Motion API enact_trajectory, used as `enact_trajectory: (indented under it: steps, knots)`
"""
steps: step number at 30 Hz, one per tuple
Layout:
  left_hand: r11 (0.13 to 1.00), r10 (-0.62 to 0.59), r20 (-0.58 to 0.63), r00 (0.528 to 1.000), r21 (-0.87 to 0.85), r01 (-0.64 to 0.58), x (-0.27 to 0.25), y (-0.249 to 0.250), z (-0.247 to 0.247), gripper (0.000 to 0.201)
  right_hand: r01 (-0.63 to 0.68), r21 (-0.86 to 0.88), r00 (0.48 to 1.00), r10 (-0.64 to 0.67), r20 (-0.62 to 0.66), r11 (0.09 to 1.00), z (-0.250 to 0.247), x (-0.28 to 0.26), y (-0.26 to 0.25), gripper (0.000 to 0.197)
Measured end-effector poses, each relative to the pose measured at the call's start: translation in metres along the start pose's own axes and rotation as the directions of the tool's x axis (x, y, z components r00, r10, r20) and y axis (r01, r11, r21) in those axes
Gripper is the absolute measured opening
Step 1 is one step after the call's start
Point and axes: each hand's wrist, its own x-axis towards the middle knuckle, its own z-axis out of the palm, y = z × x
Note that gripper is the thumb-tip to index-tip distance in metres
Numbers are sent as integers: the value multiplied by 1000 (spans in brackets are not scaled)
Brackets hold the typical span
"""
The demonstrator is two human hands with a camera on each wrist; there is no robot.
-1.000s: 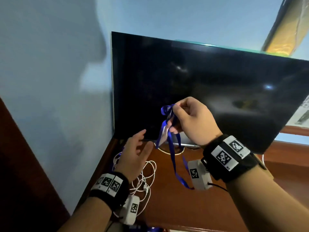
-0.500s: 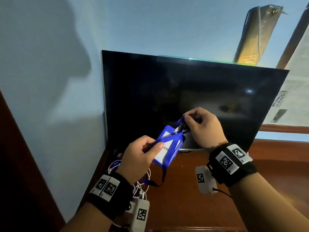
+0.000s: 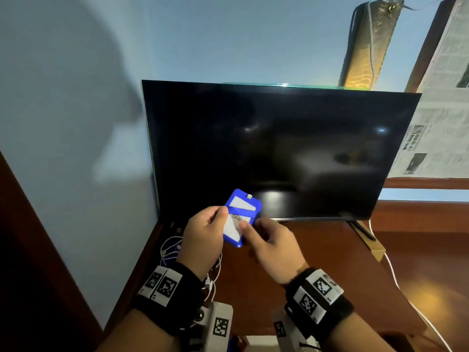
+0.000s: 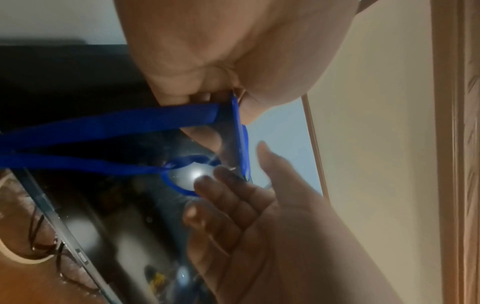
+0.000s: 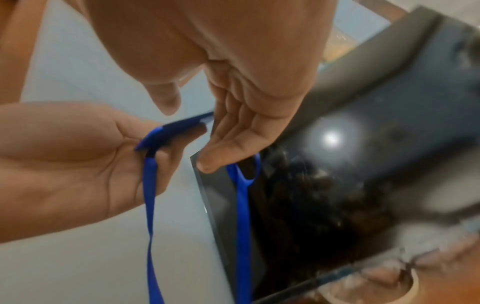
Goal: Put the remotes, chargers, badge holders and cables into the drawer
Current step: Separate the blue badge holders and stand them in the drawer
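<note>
A blue badge holder (image 3: 242, 209) with a white card is held up in front of the TV. My left hand (image 3: 220, 217) pinches its left edge between thumb and fingers, as the left wrist view confirms at the badge holder (image 4: 240, 131). Its blue lanyard (image 3: 241, 212) crosses the front, and the lanyard (image 5: 149, 197) hangs in loose loops below. My right hand (image 3: 250, 231) is at the holder's lower right, thumb over the front. Its straight fingers (image 4: 221, 197) touch the clear back. White cables (image 3: 170, 250) lie tangled on the table under my left wrist.
A dark TV (image 3: 279, 148) stands at the back of the wooden table (image 3: 317, 270), next to a blue wall. Another white cable (image 3: 392, 273) runs down the table's right edge beside a small tan box (image 3: 378, 250).
My right hand had the lanyard raised; my left hand then took the badge holder. Both hands have dropped lower, and my right hand has left the lanyard's top for the holder's lower corner.
</note>
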Motion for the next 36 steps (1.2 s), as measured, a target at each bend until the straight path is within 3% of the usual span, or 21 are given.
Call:
enact_trajectory:
  steps: [4, 6, 9, 13, 15, 17, 18, 19, 20, 22, 23, 25, 27, 30, 32, 34, 36]
  knots:
    - [997, 22, 29, 999, 74, -24, -13, -1, 9, 26, -66, 229, 998, 66, 7, 971, -4, -1, 11, 30]
    - [981, 38, 11, 999, 192, -39, -17, -5, 5, 28, -63, 258, 998, 61, 16, 964, -17, 0, 15, 20]
    - [959, 39, -74, 996, 284, -16, -19, -10, -15, 32, 32, 102, 998, -38, 51, 994, -41, 2, 21, 11]
    - [944, 66, -272, 960, 329, 28, -14, -7, -51, 35, 135, -201, 957, -75, 279, 970, -77, 0, 34, 8]
    - [926, 85, -352, 932, 373, 56, -3, -15, -72, 33, 189, -284, 929, -77, 361, 940, -87, -4, 39, 25]
    - [850, 69, -361, 930, 510, 135, 8, -31, -90, 28, 189, -319, 931, -66, 359, 929, -92, -6, 40, 17]
    - [764, 52, -344, 937, 619, 184, 10, -35, -93, 27, 197, -305, 934, -84, 346, 932, -93, -7, 38, 11]
    - [684, 33, -308, 951, 700, 203, 8, -38, -93, 32, 204, -269, 938, -109, 330, 941, -92, -8, 35, 8]
    - [665, 28, -247, 969, 728, 167, 5, -38, -88, 40, 211, -219, 939, -135, 316, 953, -91, -9, 30, 7]
    - [795, 76, 3, 997, 603, -63, -11, -29, -69, 49, 211, -85, 939, -178, 294, 974, -86, -9, 14, 5]
    - [891, 80, 136, 987, 434, -132, -22, -22, -57, 49, 206, -7, 942, -196, 274, 979, -84, -10, 5, 6]
    - [995, -27, 336, 941, 97, -6, -41, -11, -32, 50, 201, 114, 956, -221, 196, 973, -81, -8, -13, 7]
    - [986, -124, 441, 889, -43, 159, -51, -10, -13, 61, 227, 180, 964, -247, 94, 957, -80, -2, -27, 8]
    - [955, -147, 490, 859, -157, 252, -61, -12, 9, 69, 253, 208, 966, -257, -10, 945, -80, 10, -35, 2]
    - [937, -125, 531, 838, -215, 275, -63, -9, 19, 66, 229, 210, 973, -228, -31, 950, -82, 17, -37, 11]
    - [941, -84, 475, 876, -251, 226, -59, -4, 26, 66, 218, 211, 976, -219, -16, 953, -86, 21, -40, 21]
    - [953, -54, 318, 947, -267, 144, -49, 7, 32, 71, 222, 225, 973, -231, 15, 949, -90, 23, -45, 23]
